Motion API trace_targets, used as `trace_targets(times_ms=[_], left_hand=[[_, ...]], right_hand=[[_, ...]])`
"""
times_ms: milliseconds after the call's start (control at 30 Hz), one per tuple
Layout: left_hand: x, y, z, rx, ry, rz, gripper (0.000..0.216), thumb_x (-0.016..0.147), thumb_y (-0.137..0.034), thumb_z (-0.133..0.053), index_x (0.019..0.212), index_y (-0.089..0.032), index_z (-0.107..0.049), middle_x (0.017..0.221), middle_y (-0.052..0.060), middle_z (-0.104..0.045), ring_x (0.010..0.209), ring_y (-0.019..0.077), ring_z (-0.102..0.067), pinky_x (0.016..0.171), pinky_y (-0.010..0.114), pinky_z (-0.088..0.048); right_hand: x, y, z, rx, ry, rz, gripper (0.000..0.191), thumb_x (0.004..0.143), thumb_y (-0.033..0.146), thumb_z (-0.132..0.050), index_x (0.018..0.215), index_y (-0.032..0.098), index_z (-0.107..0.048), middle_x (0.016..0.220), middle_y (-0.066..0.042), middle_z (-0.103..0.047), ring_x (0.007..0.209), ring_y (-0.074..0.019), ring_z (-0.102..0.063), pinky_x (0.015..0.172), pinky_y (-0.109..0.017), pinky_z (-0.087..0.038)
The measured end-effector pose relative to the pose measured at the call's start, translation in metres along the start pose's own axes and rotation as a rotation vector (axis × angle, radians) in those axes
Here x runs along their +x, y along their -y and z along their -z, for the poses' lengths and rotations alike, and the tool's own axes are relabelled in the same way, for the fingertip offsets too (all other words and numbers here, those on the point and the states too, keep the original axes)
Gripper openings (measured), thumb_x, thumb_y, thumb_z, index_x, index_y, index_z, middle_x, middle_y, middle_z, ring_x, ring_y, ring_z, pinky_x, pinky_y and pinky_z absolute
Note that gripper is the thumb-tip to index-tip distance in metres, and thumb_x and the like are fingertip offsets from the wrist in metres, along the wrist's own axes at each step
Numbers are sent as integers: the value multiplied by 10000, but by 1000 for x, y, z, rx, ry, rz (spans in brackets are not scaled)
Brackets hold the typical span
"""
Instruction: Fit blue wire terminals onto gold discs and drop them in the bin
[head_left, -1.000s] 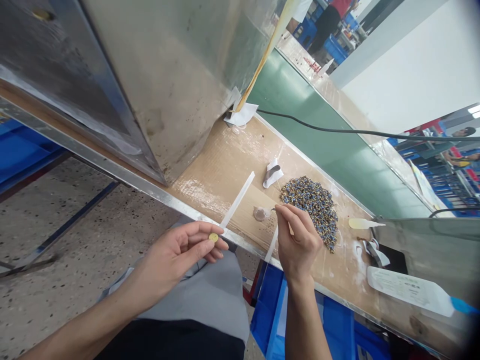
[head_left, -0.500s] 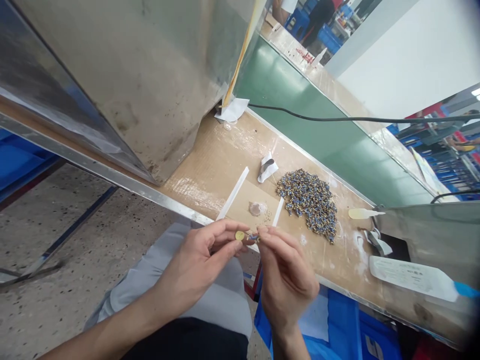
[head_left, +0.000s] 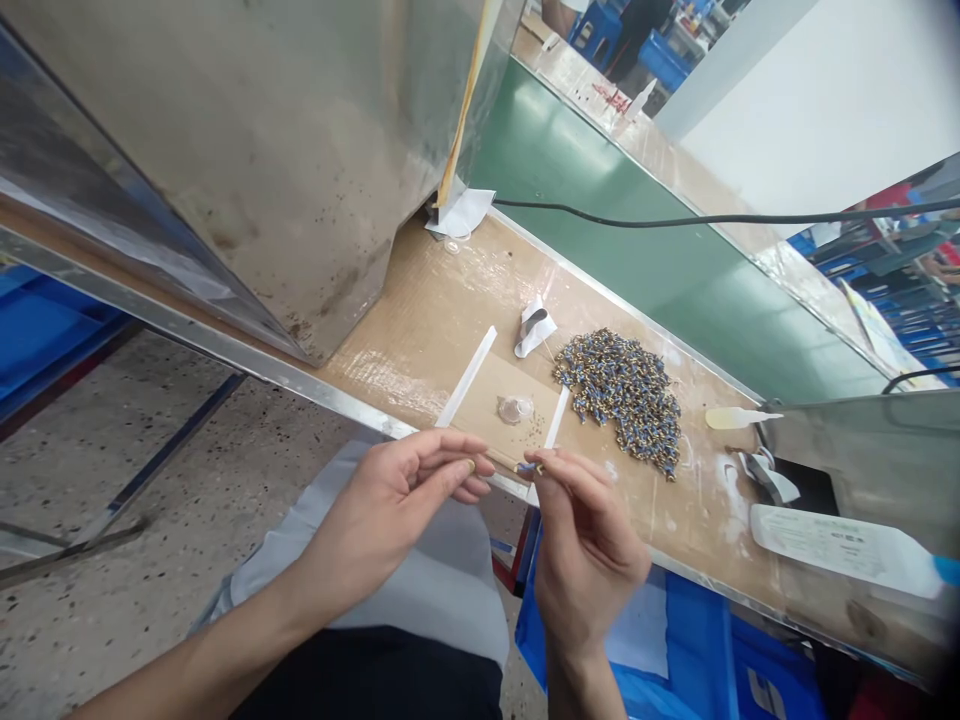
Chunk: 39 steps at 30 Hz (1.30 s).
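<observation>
My left hand [head_left: 405, 490] is closed in a pinch above the table's front edge. A thin yellow edge of a small disc [head_left: 471, 465] shows between its thumb and fingertips. Close by on the right, my right hand [head_left: 589, 530] pinches a small blue-and-gold piece [head_left: 525, 468], which points toward the left hand; a gap separates the two. Behind the hands, a brown board [head_left: 480, 405] with white strips at its sides bears a small clear dish [head_left: 515, 409] and scattered tiny bits [head_left: 535, 433]. A heap of similar blue-and-gold pieces [head_left: 619, 390] lies farther right.
A folded white paper with a dark strip [head_left: 534, 328] lies behind the board. To the right are a yellowish dropper bottle [head_left: 739, 418] and a white bottle [head_left: 840, 548]. A large metal housing [head_left: 300, 180] stands left; blue crates [head_left: 675, 640] sit below the table.
My hands have moved apart, the right one drawing the blue-and-gold piece away from the left. The yellow disc has turned from face-on to nearly edge-on. The view has shifted slightly.
</observation>
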<state>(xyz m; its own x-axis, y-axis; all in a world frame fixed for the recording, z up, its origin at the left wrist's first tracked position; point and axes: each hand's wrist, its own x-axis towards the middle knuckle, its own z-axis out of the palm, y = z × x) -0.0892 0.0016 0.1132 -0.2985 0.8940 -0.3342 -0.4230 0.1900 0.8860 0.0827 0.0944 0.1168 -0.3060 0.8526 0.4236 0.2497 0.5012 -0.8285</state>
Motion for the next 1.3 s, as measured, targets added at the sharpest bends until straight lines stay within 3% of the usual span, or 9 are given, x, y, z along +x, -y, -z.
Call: trace_targets(times_ms=[267,367,500,567,700,833,967,1133,1300], left_hand=[[8,-1,16,63,-24,74,147,1026,-329,-841,1138,-254,-899,1065,25,-910,1003,204,-861,953,287,-665],[12,-2,19,78,-67,9,160,1018,-376,-860,1119,-260,-907,1033,19,-900,939,187,-840,928,284,-661],[15,-2,21,88,-76,-36,306,1029,-418,-859,1306,-294,-822,1048,-2,-878,932,163,-807,905,269,-637],[17,0,22,48,-65,-9,300,1006,-411,-888,1261,-275,-807,1033,5,-879,917,166,-807,887,272,-632],[18,8,20,20,-81,12,209,937,-390,-958,1070,-249,-880,986,10,-862,901,152,-764,842,237,-594],[16,13,16,41,-66,-14,182,1015,-411,-877,1153,-294,-897,914,-22,-801,862,132,-691,826,232,-547],[15,6,8,180,8,-48,225,1120,-428,-723,1177,-274,-878,946,-12,-820,886,147,-727,896,270,-557],[14,0,1,118,49,-18,229,1094,-365,-760,1290,-251,-790,928,-10,-850,840,160,-764,824,277,-607],[11,0,-4,33,83,-9,170,1072,-319,-788,1202,-215,-822,937,15,-865,820,152,-786,776,248,-634]], right_hand=[[8,-7,4,77,-117,-65,90,1039,230,-797,1104,244,-859,1095,-64,-817,960,-232,-818,788,-383,-735],[11,-11,7,95,-151,-81,82,1032,243,-808,1096,236,-859,1081,-63,-813,929,-223,-820,753,-369,-743],[11,-13,9,113,-162,-106,79,1026,252,-817,1090,243,-862,1080,-53,-812,912,-217,-823,754,-363,-744],[10,-14,10,125,-156,-119,81,1025,247,-817,1090,246,-865,1085,-51,-812,900,-210,-824,755,-352,-739],[7,-18,11,156,-140,-136,89,1032,240,-808,1100,250,-866,1093,-51,-812,891,-203,-827,759,-342,-733],[5,-20,13,172,-120,-152,89,1043,249,-800,1109,248,-859,1102,-48,-815,885,-197,-824,776,-346,-726],[5,-20,15,145,-100,-144,86,1045,260,-802,1106,240,-859,1093,-52,-823,869,-195,-823,789,-343,-709],[5,-19,15,137,-87,-130,84,1049,250,-794,1099,230,-859,1092,-59,-827,845,-189,-817,779,-335,-698],[0,-16,15,146,-54,-114,81,1046,226,-787,1091,237,-854,1093,-61,-822,958,-222,-816,779,-357,-710]])
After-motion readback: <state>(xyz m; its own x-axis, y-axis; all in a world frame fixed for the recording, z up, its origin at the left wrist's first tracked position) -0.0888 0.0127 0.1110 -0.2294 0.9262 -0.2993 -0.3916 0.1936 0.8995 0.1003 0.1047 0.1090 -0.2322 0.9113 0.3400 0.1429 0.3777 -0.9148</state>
